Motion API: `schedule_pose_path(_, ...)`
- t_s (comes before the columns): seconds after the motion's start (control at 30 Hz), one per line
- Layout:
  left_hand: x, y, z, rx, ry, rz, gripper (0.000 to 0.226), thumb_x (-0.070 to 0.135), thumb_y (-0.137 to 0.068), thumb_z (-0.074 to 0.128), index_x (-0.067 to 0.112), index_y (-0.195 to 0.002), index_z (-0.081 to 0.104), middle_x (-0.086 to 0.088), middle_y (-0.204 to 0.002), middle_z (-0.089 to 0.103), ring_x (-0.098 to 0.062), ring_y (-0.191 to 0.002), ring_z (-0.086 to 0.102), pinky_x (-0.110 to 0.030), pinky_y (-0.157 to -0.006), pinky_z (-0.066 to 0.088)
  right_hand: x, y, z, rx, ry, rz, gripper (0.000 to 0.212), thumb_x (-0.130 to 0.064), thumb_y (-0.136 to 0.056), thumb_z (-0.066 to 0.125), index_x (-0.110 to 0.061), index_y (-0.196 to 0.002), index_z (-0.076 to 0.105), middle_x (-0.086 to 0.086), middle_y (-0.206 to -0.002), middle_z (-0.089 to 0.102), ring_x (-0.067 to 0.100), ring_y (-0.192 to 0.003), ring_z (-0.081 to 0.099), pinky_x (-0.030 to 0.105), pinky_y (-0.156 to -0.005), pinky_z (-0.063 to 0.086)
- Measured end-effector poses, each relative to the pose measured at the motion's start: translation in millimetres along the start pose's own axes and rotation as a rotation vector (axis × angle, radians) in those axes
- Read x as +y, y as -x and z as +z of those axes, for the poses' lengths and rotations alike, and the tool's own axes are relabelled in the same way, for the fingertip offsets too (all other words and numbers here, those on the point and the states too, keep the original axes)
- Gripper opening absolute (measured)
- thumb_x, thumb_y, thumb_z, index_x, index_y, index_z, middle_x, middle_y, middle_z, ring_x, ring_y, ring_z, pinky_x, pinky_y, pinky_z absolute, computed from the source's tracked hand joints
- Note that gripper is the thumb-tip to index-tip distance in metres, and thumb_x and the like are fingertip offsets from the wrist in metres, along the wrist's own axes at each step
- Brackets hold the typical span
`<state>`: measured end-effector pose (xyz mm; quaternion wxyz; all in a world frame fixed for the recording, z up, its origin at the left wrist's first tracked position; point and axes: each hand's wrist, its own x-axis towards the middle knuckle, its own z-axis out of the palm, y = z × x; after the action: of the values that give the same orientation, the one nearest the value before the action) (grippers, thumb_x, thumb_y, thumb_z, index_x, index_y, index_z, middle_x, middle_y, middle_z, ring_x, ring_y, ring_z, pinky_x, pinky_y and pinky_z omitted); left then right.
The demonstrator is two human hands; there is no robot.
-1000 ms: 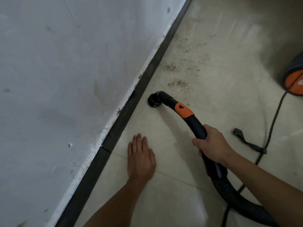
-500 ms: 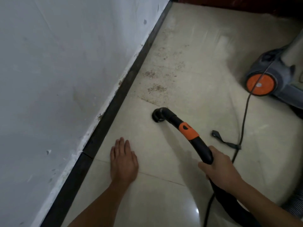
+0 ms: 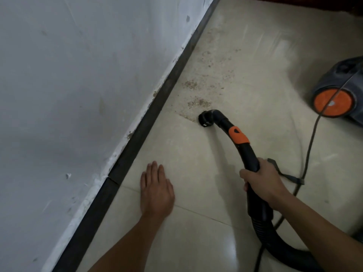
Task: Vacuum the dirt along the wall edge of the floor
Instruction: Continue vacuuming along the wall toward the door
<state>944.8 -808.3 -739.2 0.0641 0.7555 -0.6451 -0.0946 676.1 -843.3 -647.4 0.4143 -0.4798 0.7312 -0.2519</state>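
Our right hand (image 3: 261, 181) has its fingers (image 3: 245, 174) curled round the hose (image 3: 247, 152). Our left hand (image 3: 157, 191) lies flat on the floor (image 3: 196, 163) near the baseboard (image 3: 157, 107). The nozzle (image 3: 205, 118) touches the dirt (image 3: 198, 103), slightly out from the baseboard. We judge that sweeping this far out would leave grit against the baseboard.

floor (image 3: 196, 242): glossy pale tile
wall (image 3: 68, 95): matt, scuffed paint
hose handle (image 3: 248, 154): smooth black plastic
hose (image 3: 275, 238): ribbed
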Motion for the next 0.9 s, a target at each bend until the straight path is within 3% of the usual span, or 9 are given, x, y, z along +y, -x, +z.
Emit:
schedule_pose_path(0.1,-1,-1,3,-0.012,-0.012,-0.002,0.058,0.027,-0.095,0.022,0.004,-0.145,0.039,-0.017,-0.155,0.03,-0.028,-0.145,0.024,-0.044,-0.119,0.018,-15,-15,18,-0.029,0.002,-0.013,0.017,-0.009,-0.082,0.069,-0.009,-0.09,0.055,0.014,-0.065,0.064,0.019,-0.045,0.063,0.029,-0.046,0.048)
schedule_pose_path(0.5,-1,-3,2,-0.039,-0.046,0.002,0.069,0.034,-0.092,0.003,0.008,-0.151,0.028,-0.013,-0.16,0.018,-0.025,-0.149,0.012,-0.041,-0.121,0.007,-80,-73,75,-0.134,-0.049,-0.051,0.021,-0.011,-0.079,0.07,-0.009,-0.095,0.057,0.013,-0.071,0.063,0.023,-0.046,0.061,0.032,-0.051,0.052)
schedule_pose_path(0.6,-1,-3,1,-0.021,-0.021,-0.002,0.068,0.033,-0.092,0.007,0.006,-0.148,0.034,-0.014,-0.158,0.024,-0.026,-0.148,0.017,-0.042,-0.121,0.011,-87,-69,78,-0.186,-0.012,-0.051,0.024,-0.011,-0.08,0.07,-0.009,-0.099,0.056,0.012,-0.072,0.063,0.022,-0.046,0.061,0.032,-0.052,0.052)
schedule_pose_path(0.77,-2,-2,1,-0.028,-0.022,0.0,0.059,0.03,-0.097,0.017,0.007,-0.149,0.033,-0.013,-0.159,0.023,-0.025,-0.148,0.016,-0.042,-0.121,0.012,-69,-32,56,-0.25,0.158,-0.089,0.021,-0.014,-0.082,0.07,-0.016,-0.093,0.053,0.011,-0.074,0.064,0.017,-0.045,0.064,0.025,-0.043,0.048)
schedule_pose_path(0.9,-3,-1,0,-0.027,-0.019,0.0,0.059,0.029,-0.096,0.02,0.006,-0.148,0.034,-0.014,-0.158,0.024,-0.026,-0.147,0.018,-0.042,-0.121,0.012,-29,8,21,-0.168,0.234,-0.089,0.02,-0.013,-0.083,0.07,-0.016,-0.089,0.052,0.01,-0.071,0.063,0.019,-0.046,0.064,0.027,-0.043,0.048)
